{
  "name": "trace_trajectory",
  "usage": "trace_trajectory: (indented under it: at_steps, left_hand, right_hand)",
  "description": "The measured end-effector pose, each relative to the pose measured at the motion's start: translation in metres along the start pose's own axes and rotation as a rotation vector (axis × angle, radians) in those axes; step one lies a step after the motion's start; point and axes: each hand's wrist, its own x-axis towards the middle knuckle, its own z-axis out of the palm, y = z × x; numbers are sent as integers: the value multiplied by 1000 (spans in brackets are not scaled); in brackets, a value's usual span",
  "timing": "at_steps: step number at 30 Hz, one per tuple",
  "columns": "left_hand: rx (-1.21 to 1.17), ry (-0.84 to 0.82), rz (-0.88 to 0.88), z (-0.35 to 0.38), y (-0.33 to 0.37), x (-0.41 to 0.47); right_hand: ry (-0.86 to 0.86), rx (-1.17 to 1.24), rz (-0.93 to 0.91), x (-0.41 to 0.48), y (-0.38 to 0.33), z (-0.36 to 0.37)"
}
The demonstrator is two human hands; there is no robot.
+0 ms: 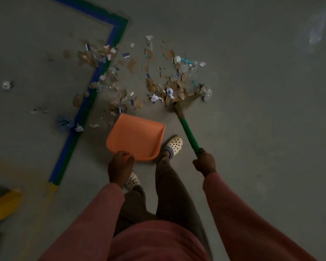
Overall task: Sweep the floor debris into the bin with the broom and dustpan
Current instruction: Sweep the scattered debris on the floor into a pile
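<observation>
Orange dustpan (pixel 135 136) nr scattered debris (pixel 149 76)

Dim grey floor under you, marked off with coloured tape.

You are looking down on a smooth grey floor (pixel 262 113) in low light, darker toward the edges of the view. A double tape line (pixel 94 76), blue inside and green outside, comes in from the upper left, turns a corner and slants down to your left, ending at a yellow strip (pixel 53 187). A thicker yellow edge (pixel 4 204) sits at the far lower left. A pale, blurred sheen (pixel 316 31) shows at the upper right.
</observation>
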Motion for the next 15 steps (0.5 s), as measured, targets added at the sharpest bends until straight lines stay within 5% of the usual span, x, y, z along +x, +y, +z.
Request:
trace_trajectory:
  at_steps: [7,15]
  left_hand:
    - [-60,28,-11,25,38,-8]
    - [-33,-26,14,24,55,-26]
  right_hand:
    - [-36,-263,-214,28,-23,-42]
    - [19,-135,-197,-10,67,-77]
